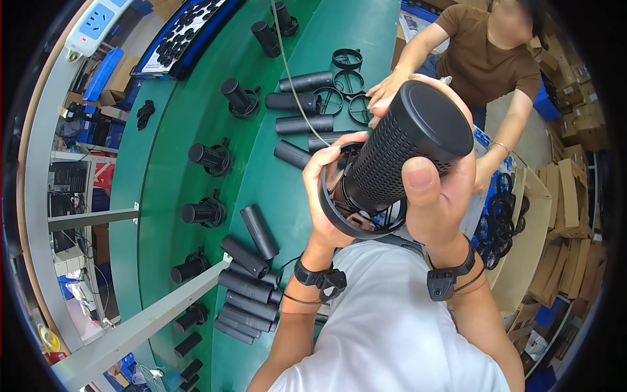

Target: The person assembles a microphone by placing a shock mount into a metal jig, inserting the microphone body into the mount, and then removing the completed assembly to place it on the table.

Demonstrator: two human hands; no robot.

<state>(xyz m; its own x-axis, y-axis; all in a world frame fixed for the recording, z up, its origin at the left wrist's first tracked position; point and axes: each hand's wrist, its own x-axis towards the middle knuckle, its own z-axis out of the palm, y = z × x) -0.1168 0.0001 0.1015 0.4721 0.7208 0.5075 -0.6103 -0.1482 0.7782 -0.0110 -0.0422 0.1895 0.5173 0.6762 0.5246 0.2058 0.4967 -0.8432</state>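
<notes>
Close in front of me is a black perforated cylinder (398, 147), tilted with its smooth closed end up and to the right. My right hand (441, 202) is wrapped round that cylinder, thumb along its near side. At its lower end sits a black ring (345, 225) with inner spokes, and my left hand (319, 202) grips the ring's left rim. Cylinder and ring meet, but I cannot tell whether they are locked together. Fingers behind the cylinder are partly hidden. Beyond my left hand, several loose black cylinders (300, 124) and flat black rings (347, 59) lie on the green table (251, 186).
Cylinders standing in rings (210, 158) line the green strip at left. More cylinders (248, 304) are piled beside my left forearm. A grey metal bar (150, 320) crosses the lower left. A co-worker (486, 59) reaches in from the far right, near heaped black rings (503, 219).
</notes>
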